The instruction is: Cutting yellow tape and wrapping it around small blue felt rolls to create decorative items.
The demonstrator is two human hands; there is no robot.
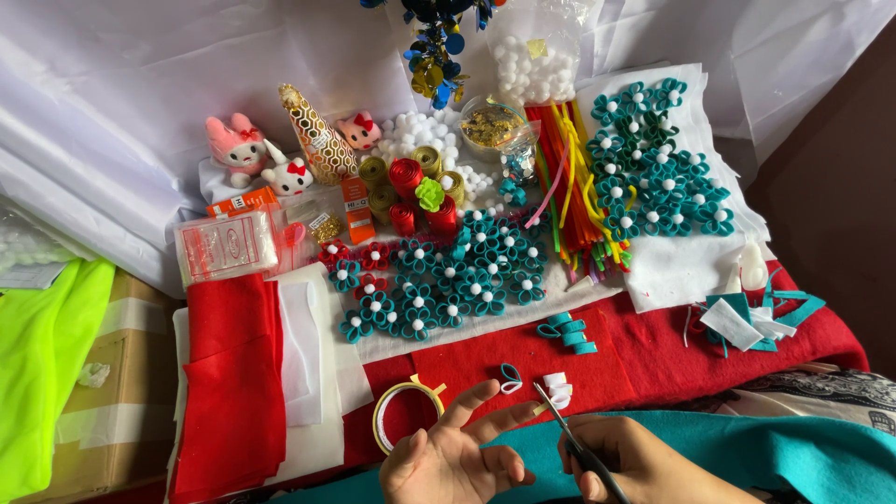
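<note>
The right hand [644,462] is closed around the handles of a pair of scissors [571,439], blades pointing up and away toward a small white loop of felt [557,390] lying on the red felt [523,359] that covers the bench. The left hand [457,453] is open and holds nothing, palm up, fingers spread and lifted, its index finger reaching toward the scissor tips. A roll of tape [407,413] sits just beside that hand, and a teal loop [510,377] lies near the white one.

For a clean cut, I'd say the blade tips should stay low and clear of that raised finger, the piece pinched close to the cut line. The teal felt sheet [747,448] lies across the lap, under both wrists.
</note>
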